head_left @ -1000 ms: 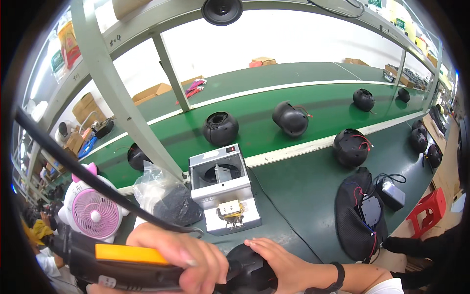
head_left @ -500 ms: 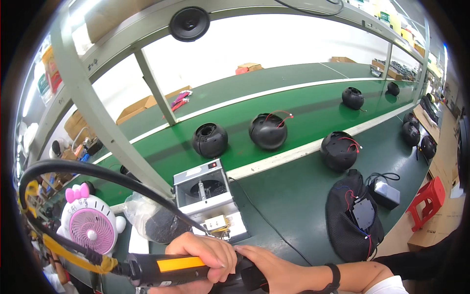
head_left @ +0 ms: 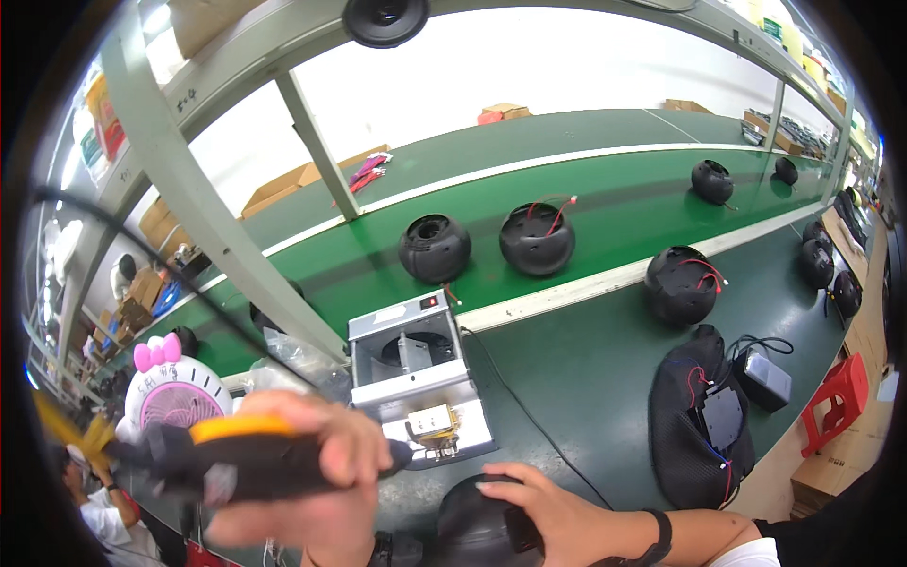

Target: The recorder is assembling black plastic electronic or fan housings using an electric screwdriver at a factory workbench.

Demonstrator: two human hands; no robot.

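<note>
Gripping a black handheld tool with a yellow-orange strip on top, the left hand has its fingers wrapped right around the body, though hand and tool are both pretty blurry. The tool's tip points to the right, near the round black housing but with a gap between them. That housing is down at the lower edge of the view, partly cut off, and the right hand has hold of it from the right, fingers curled over the top. Black band on that wrist btw

Just beyond the hands on the dark green bench is a grey metal machine with a red switch, and left of it a clear plastic bag and a white and pink fan. Over on the right: a black mesh piece with a flat black panel and wires on it, a grey box beside it, and another round housing with red wires. More round ones sit along the bright green strip behind
</note>
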